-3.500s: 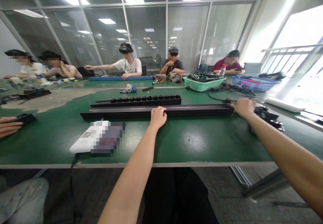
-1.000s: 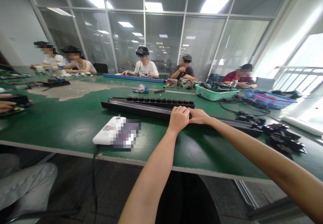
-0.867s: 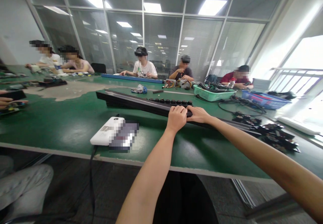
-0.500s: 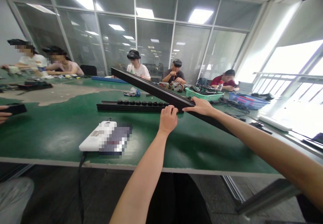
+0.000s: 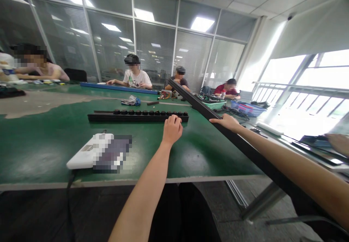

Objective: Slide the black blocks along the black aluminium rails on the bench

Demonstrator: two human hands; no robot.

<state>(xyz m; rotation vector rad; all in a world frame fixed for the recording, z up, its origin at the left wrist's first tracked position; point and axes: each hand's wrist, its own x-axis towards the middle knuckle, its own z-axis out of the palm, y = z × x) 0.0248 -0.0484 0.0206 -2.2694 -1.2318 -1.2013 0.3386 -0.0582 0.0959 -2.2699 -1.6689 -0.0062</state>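
Observation:
A long black metal rail [image 5: 192, 100] runs diagonally from far over the green table to past its front edge at lower right. My right hand [image 5: 227, 122] lies over the rail with its fingers around it. My left hand [image 5: 172, 130] rests palm down on the table, holding nothing, just in front of the right end of a black bar with a row of dark round knobs [image 5: 137, 117]. That bar lies flat. To the left of my left hand is a white flat device [image 5: 87, 151], its top partly pixelated.
The green table [image 5: 40, 140] has a worn, pale patch at the left. Co-workers sit along the far side, near a blue bar [image 5: 117, 88], a green basket [image 5: 214, 103] and a blue basket [image 5: 248, 108]. Another person's hand [image 5: 336, 142] shows at far right.
The rail has swung from lying along the table to a steep diagonal, its near end past the table edge. My left hand has come off it, and the view has turned right.

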